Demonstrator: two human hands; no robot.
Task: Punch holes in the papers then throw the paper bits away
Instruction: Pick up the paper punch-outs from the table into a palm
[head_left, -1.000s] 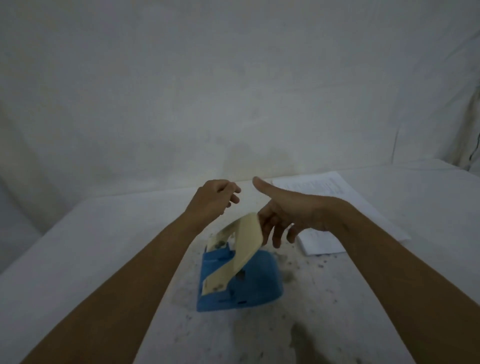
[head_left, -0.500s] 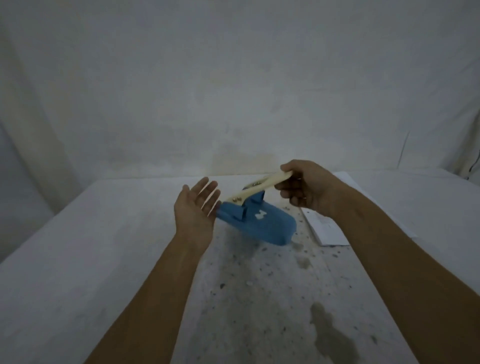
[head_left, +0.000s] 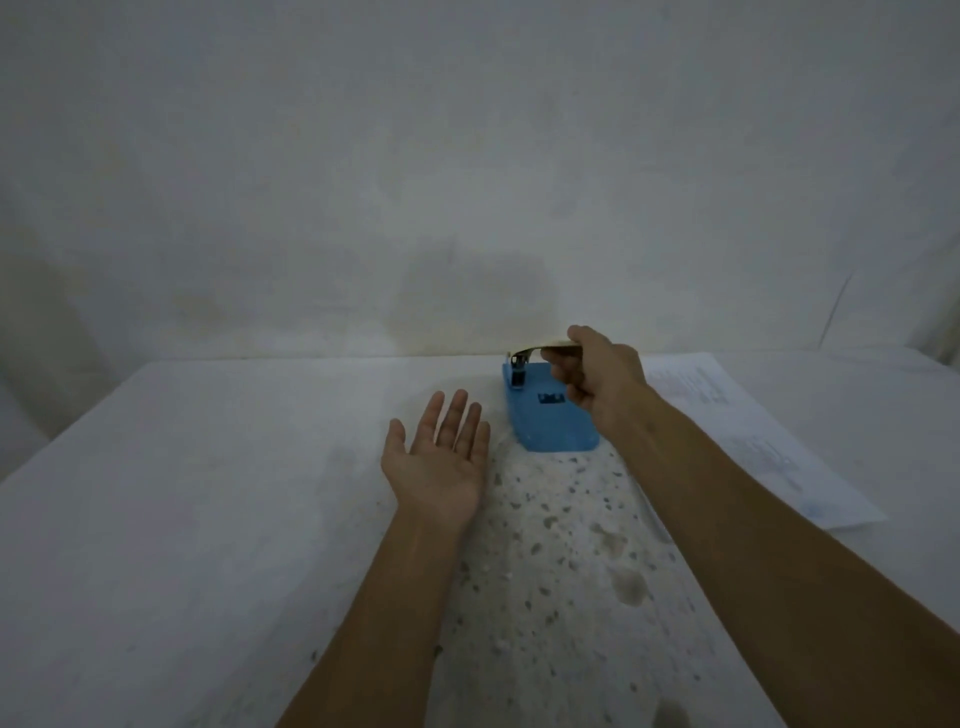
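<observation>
Punch (head_left: 550, 415) swung away from left hand (head_left: 439, 457) since half a second ago — right hand (head_left: 597, 379) grip clenched on its lever, left palm released. Bits litter surface (head_left: 208, 519); papers (head_left: 753, 431) at right — cleanup next.

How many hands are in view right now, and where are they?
2. The left hand is open, palm up, above the table. The right hand grips the hole punch by its handle.

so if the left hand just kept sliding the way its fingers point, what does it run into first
Probably nothing close. The left hand lies open, palm up, fingers aimed at the back wall. The blue hole punch, held in the right hand, sits off to its right, so it looks clear of that line. Depth is hard to judge.
</observation>
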